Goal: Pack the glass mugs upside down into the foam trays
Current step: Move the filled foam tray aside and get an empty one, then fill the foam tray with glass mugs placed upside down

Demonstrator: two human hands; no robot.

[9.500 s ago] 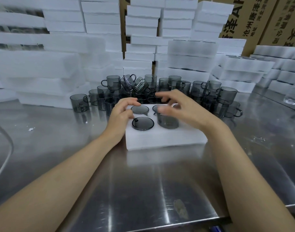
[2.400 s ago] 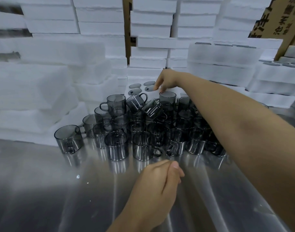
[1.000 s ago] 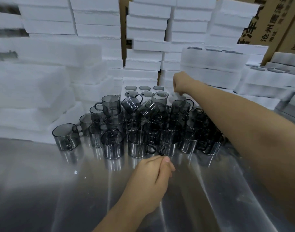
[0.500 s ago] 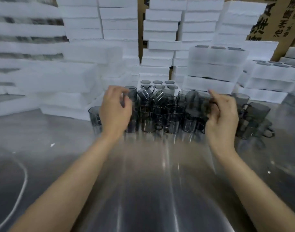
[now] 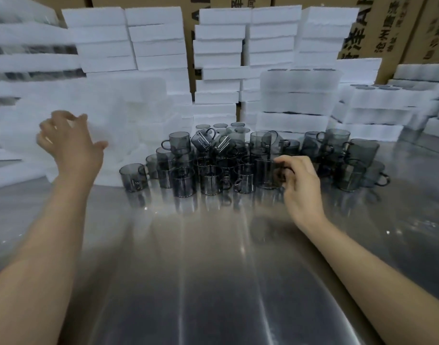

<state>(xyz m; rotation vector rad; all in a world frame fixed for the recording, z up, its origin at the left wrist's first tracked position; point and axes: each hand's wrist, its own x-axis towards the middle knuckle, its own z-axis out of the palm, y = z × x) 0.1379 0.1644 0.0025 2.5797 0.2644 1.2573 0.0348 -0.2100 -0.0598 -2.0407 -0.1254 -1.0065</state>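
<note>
Smoky glass mug (image 5: 265, 170) in right hand (image 5: 300, 180) fingers, left hand (image 5: 71, 145) at foam trays (image 5: 118, 113), fingers unclear

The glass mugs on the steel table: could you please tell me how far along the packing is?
Done: a filled tray behind the pile shows upturned mug bases, as do the stacked trays at right. In hand: the right hand appears to pinch the handle of a front mug; the left hand reaches toward the foam stack, blurred. Left: many loose mugs, mostly upright, on the table.
</note>
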